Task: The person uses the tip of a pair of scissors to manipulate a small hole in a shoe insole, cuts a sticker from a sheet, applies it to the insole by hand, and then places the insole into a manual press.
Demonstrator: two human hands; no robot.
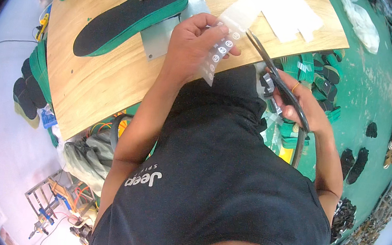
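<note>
Scanning leftward first: black insole with green edge (130, 18) lies flat on the wooden counter (99, 82), well left of the fingers.
Left hand (192, 44): fingers clenched around a clear sticker strip (221, 45) with round white dots, held upright above the counter edge.
Scissors (278, 81): blades parted, tips touching the strip just right of the left fingers.
Right hand (299, 105): fingers grasping the scissor handles.
Beyond right fingers: green floor (374, 89), scattered insoles.
</note>
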